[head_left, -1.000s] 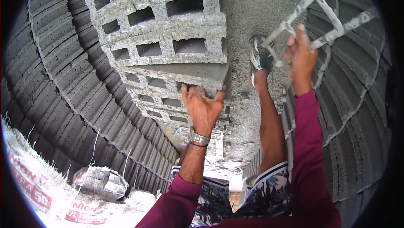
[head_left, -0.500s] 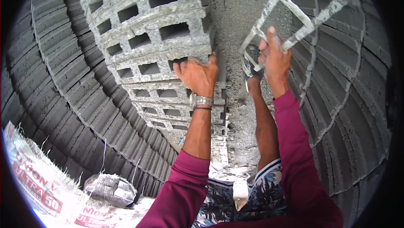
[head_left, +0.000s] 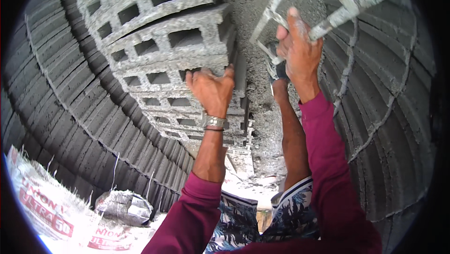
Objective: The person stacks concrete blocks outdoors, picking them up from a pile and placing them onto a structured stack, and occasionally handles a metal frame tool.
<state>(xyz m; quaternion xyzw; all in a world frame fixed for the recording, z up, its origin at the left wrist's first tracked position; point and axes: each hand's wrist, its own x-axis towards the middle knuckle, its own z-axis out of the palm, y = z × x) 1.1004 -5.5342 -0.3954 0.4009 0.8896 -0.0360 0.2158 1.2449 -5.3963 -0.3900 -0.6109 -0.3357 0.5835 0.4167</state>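
My left hand point(head_left: 212, 90) grips a grey hollow concrete block point(head_left: 174, 77) in a tall stack, its fingers hooked into one cell and its thumb at the block's right end. Just above lies another hollow block, with a dark gap over its top edge. In my right hand point(head_left: 302, 50) is a white-smeared metal frame point(head_left: 358, 10) of welded bars, the fingers curled round it and the thumb pointing up. The frame's far end runs out past the top of the picture.
Rows of stacked grey blocks point(head_left: 70, 99) curve along the left, and more point(head_left: 393, 113) stand on the right. Printed cement bags point(head_left: 42, 202) lie at the lower left. Gritty ground point(head_left: 262, 113) runs between, with my shod foot point(head_left: 276, 64) on it.
The gap between two upper blocks in the stack has widened. My left hand has shifted slightly left. My right hand has moved up and left with the metal frame.
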